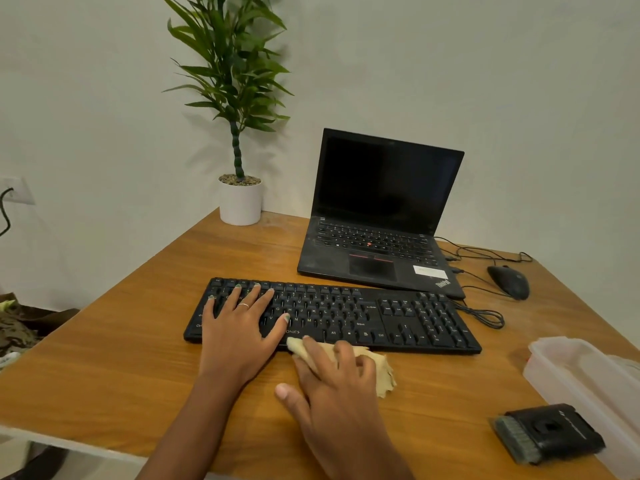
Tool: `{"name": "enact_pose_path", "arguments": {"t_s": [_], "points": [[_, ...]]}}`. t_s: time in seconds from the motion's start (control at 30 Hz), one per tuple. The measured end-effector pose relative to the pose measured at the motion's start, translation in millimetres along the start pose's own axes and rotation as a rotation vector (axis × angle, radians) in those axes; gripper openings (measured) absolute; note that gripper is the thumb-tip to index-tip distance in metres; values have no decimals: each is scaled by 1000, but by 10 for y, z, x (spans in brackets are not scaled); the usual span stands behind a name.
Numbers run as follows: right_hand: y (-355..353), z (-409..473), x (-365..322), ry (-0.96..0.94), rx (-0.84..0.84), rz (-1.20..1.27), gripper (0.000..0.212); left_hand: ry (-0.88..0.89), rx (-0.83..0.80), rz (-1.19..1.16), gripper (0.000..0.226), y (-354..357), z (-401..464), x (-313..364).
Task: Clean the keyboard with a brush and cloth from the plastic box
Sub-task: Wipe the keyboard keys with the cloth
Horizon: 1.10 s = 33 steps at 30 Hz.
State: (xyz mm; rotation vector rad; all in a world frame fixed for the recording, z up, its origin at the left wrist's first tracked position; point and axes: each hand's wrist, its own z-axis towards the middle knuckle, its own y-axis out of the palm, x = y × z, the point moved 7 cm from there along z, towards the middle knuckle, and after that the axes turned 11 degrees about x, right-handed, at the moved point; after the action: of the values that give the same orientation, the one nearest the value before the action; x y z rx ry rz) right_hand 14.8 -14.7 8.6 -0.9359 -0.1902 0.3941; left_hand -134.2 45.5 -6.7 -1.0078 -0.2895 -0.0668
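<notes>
A: Keyboard (332, 315) — where is it?

B: Mid-desk (114, 368), black, lying slantwise. Nearest us, the right hand (337, 379) presses a tan cloth (379, 370) against its front edge, fingers bent over the cloth. The left hand (239, 327) lies flat on the left keys, fingers spread and straight.

A: What else is around?

B: The brush (550, 434) lies at the near right, touching the plastic box (585, 379); I cannot tell what the box holds. Behind the keyboard sits an open laptop (381, 216), with a mouse (509, 282) to its right, cables looping between. Farthest back, a potted plant (239, 133).
</notes>
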Motion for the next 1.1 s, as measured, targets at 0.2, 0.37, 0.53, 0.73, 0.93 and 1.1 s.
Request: {"name": "enact_pose_path", "arguments": {"t_s": [0.2, 0.37, 0.53, 0.73, 0.93, 1.1], "points": [[50, 42, -61, -69, -17, -47, 65, -2, 3, -30, 85, -58, -4, -2], [102, -80, 257, -110, -34, -96, 62, -136, 147, -7, 60, -298, 138, -357], [136, 2, 93, -272, 36, -77, 60, -334, 64, -189, 47, -219, 87, -673], [142, 226, -341, -395, 67, -4, 66, -302, 22, -223, 48, -167, 95, -627], [204, 331, -562, -443, 12, 37, 66, -348, 54, -323, 52, -215, 67, -640], [178, 248, -302, -415, 14, 12, 60, -396, 63, -341, 60, -153, 69, -703]]}}
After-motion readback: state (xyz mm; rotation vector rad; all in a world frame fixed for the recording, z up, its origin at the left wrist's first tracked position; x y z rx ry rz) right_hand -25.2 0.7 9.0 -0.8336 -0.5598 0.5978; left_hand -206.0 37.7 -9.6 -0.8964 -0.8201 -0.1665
